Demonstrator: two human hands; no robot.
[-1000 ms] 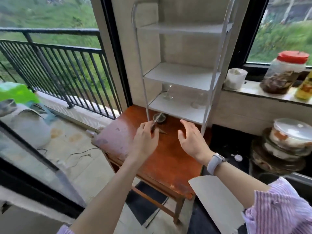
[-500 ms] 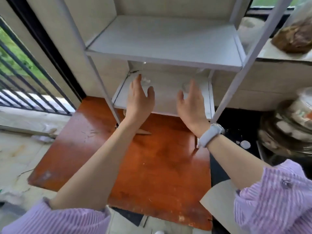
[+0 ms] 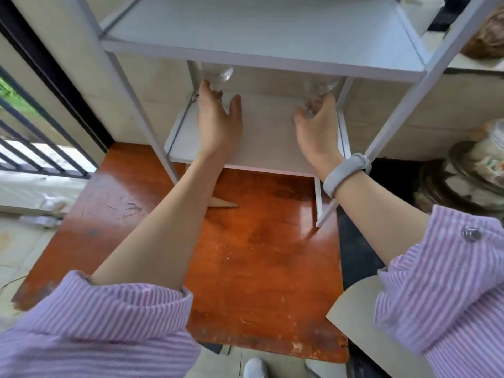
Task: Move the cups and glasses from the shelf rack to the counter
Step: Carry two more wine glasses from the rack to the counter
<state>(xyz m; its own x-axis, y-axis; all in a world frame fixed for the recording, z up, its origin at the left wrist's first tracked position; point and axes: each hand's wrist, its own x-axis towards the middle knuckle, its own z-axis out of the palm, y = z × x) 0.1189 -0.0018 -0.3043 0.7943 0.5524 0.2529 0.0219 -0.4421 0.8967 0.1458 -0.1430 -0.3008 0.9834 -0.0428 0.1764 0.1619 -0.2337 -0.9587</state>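
Hands (image 3: 219,120) (image 3: 317,132) reach glasses (image 3: 222,75) (image 3: 321,87) on rack (image 3: 261,50).

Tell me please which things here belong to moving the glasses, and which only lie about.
Belong to the job:
left glass
right glass
shelf rack
left hand
right hand

Only lying about:
wooden table
wooden stick on the table
jars at the right
wristband

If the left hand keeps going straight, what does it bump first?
Probably the clear glass on the rack's bottom shelf. The left hand points at it, fingertips right at its base; whether they touch is unclear.
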